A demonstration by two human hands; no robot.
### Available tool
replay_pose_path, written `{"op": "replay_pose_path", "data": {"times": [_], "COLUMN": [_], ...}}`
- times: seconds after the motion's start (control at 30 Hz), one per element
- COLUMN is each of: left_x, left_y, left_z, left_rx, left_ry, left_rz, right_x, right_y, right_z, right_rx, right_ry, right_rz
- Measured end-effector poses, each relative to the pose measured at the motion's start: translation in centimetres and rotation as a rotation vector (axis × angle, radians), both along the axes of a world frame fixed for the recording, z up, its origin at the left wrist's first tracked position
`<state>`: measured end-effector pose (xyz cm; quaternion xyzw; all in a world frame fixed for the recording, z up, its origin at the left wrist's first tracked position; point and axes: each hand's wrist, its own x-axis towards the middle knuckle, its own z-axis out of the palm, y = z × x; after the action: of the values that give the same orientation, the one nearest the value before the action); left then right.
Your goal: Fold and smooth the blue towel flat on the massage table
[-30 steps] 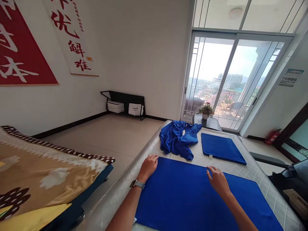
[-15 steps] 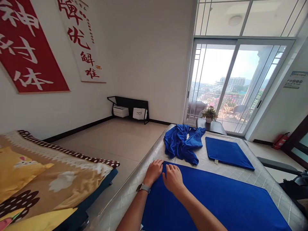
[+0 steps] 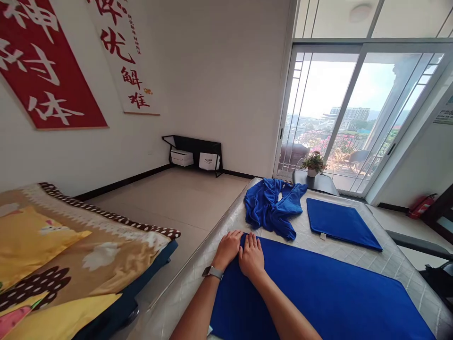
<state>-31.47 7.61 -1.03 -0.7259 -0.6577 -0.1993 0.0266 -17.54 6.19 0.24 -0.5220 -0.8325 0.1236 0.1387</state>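
A large blue cloth [image 3: 318,288] lies spread flat on a pale quilted mattress [image 3: 191,283]. On its far left corner rests my left hand [image 3: 228,249], fingers stretched forward along the edge; a watch is on that wrist. My right hand [image 3: 252,257] lies palm down on the same cloth, right beside the left, with its fingers extended. Neither hand grips anything. Beyond the fingers sits a crumpled blue cloth [image 3: 271,205]. To its right is a smaller flat blue folded cloth [image 3: 343,222] with a white tag at its near edge.
At the left stands another bed with a brown patterned blanket [image 3: 120,250] and a yellow pillow [image 3: 35,236]. Floor lies between the beds. A low black rack [image 3: 198,146] with white boxes is by the wall. A potted plant [image 3: 313,164] stands near the sliding glass door.
My right hand has come down flatter and closer to my left hand. The left hand stays at the cloth's corner. The view has shifted slightly.
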Motion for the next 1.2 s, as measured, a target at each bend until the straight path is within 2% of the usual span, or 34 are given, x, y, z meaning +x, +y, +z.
{"op": "replay_pose_path", "data": {"times": [0.4,0.73,1.2], "left_x": [0.3,0.3,0.2], "left_y": [0.1,0.2,-0.1], "left_z": [-0.2,-0.7,-0.2], "left_rx": [0.041,0.033,0.034], "left_ry": [-0.010,0.015,0.014], "left_rz": [0.025,0.021,-0.002], "right_x": [0.1,0.2,5.4], "right_y": [-0.3,0.2,-0.3], "right_z": [0.5,-0.4,-0.1], "right_rx": [-0.003,0.000,-0.032], "right_ry": [-0.002,0.036,0.000], "right_rz": [0.002,-0.006,-0.089]}}
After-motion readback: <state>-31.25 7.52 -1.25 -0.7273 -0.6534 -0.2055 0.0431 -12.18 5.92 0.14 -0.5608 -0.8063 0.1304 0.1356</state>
